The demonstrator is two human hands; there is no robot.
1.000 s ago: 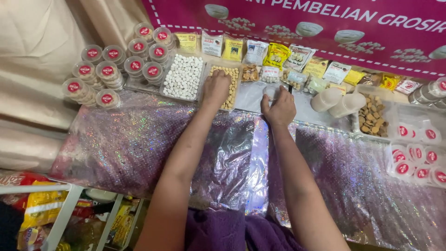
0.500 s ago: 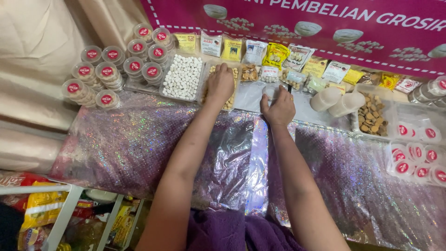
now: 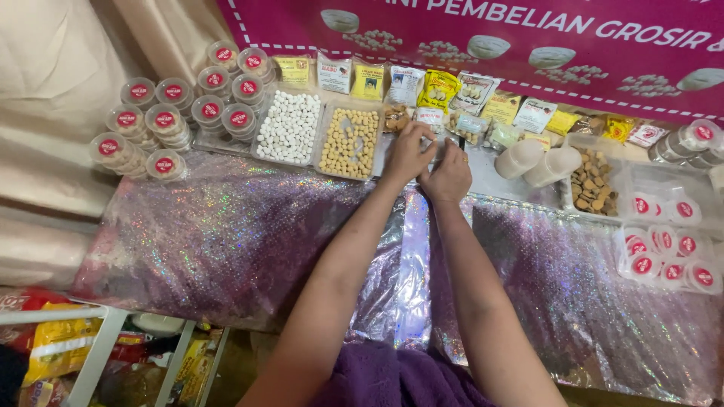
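Both hands meet near the back edge of the table: the left hand point(image 3: 407, 153) is curled with its fingers bent down, the right hand point(image 3: 449, 175) cupped just beside it, thumbs nearly touching. They seem to pinch a small clear packet point(image 3: 432, 119) between them, but the fingers cover it and I cannot tell for sure what either one grips. Just left of the left hand sits a clear tray of tan round snacks point(image 3: 349, 142), part empty, with bare patches showing in its middle, and next to it a clear tray of white round snacks point(image 3: 289, 128) that looks full. Toward the back left corner, small round tubs with red labels point(image 3: 164, 164) stand in stacked rows. Along the back edge runs a line of printed snack pouches point(image 3: 440, 89) under a pink banner point(image 3: 528, 38). To the right of the hands lie two pale cups on their sides point(image 3: 537, 160), a tray of brown pieces point(image 3: 592, 185), and more red-labelled tubs point(image 3: 664, 249) near the right edge. The display looks largely set out already; the glittery purple cloth point(image 3: 226, 234) over the front half carries nothing, and only the small bit between the hands is in work.
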